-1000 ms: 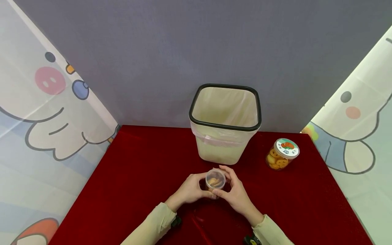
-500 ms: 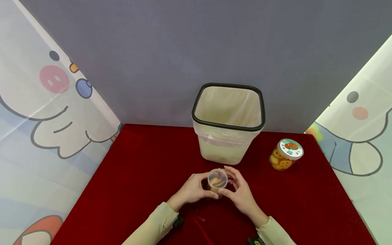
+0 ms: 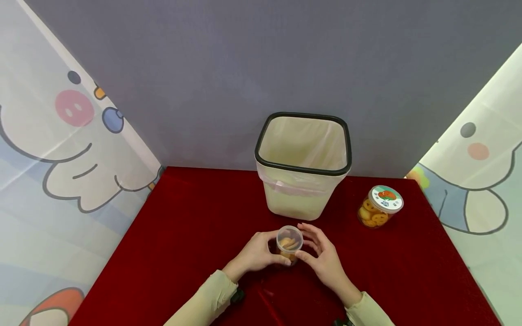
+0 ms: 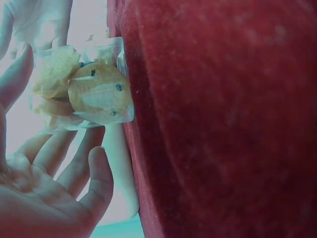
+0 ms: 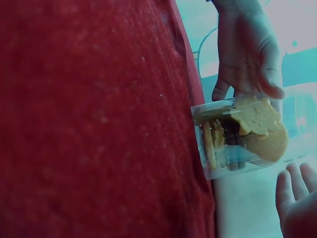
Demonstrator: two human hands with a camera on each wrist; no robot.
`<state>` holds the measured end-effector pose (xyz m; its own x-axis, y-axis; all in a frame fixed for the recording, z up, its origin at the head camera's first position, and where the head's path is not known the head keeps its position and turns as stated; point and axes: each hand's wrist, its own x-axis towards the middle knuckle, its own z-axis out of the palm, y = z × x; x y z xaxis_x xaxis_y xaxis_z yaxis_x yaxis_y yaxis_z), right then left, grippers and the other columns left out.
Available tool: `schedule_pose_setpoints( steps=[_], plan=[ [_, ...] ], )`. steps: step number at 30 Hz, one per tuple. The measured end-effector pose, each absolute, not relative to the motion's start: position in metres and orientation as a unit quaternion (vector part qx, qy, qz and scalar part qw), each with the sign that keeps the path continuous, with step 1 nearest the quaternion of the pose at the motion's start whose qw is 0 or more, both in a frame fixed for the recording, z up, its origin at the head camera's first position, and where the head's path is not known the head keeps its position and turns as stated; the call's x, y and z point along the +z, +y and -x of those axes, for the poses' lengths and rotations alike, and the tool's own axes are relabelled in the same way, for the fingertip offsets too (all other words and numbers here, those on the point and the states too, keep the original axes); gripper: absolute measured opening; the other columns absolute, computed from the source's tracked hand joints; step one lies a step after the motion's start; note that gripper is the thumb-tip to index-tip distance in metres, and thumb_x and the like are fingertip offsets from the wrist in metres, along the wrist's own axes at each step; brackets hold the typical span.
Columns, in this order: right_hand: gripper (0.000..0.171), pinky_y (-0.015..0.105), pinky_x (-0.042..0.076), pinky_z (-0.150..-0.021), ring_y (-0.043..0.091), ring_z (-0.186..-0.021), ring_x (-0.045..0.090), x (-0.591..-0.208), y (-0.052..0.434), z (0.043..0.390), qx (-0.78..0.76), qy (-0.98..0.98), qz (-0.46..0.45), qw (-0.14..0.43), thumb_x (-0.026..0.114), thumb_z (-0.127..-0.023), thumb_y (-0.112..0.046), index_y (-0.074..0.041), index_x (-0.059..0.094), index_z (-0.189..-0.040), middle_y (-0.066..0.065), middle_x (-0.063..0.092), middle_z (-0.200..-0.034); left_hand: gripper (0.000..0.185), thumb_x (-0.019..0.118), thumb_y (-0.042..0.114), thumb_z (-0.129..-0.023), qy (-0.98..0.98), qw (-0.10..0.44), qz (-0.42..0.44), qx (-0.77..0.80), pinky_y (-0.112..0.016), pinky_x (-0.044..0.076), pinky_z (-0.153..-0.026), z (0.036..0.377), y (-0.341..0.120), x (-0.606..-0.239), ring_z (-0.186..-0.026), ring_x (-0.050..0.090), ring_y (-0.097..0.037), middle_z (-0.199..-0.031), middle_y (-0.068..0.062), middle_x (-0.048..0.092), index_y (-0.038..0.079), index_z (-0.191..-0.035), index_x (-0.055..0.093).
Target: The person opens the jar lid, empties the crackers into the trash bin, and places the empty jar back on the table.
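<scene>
A small clear plastic jar [image 3: 288,254] of cookies with a translucent top stands upright on the red cloth. My left hand [image 3: 257,252] holds it from the left, thumb at the near side and fingers behind. In the left wrist view, cookies with dark specks show through the jar wall [image 4: 99,91]. My right hand [image 3: 326,260] is curved loosely beside the jar's right side, thumb tip very near the top; whether it touches cannot be told. In the right wrist view, the right fingers [image 5: 299,186] show apart from the jar [image 5: 240,136].
A cream bin [image 3: 295,199] with a black rim and a thin bag liner stands just behind the jar. To the right is a larger jar of cookies [image 3: 379,206] with a printed lid. Red cloth [image 3: 183,235] covers the table, with a grey wall [image 3: 204,81] behind.
My right hand has drawn slightly away from the jar to the right. The left hand keeps its hold, and the jar stays in place. The head view has shifted a little.
</scene>
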<state>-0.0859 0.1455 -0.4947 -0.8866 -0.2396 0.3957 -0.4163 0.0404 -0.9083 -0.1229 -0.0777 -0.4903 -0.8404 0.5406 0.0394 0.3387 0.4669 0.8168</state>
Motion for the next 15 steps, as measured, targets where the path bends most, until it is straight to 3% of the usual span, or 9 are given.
schedule_pose_setpoints(
  steps=[4, 15],
  plan=[
    [0.062, 0.026, 0.046, -0.097, 0.017, -0.126, 0.051, -0.492, 0.1485, 0.0821, 0.623, -0.745, -0.221, 0.093, 0.076, -0.085, 0.004, -0.005, 0.05, -0.141, 0.025, 0.051, -0.137, 0.069, 0.088, 0.041, -0.073, 0.853, 0.116, -0.255, 0.441, -0.03, 0.048, -0.095, 0.122, -0.0771, -0.4898, -0.109, 0.06, -0.004, -0.118, 0.017, 0.066, 0.024, -0.135, 0.063],
    [0.046, 0.029, 0.048, -0.092, 0.019, -0.115, 0.058, -0.4887, 0.1475, 0.0763, 0.619, -0.747, -0.213, 0.114, 0.076, -0.085, 0.004, -0.002, 0.063, -0.129, 0.013, 0.061, -0.127, 0.067, 0.089, 0.039, -0.073, 0.851, 0.111, -0.254, 0.445, -0.029, 0.048, -0.095, 0.123, -0.0782, -0.4908, -0.109, 0.06, -0.004, -0.117, 0.017, 0.066, 0.026, -0.134, 0.063]
  ],
)
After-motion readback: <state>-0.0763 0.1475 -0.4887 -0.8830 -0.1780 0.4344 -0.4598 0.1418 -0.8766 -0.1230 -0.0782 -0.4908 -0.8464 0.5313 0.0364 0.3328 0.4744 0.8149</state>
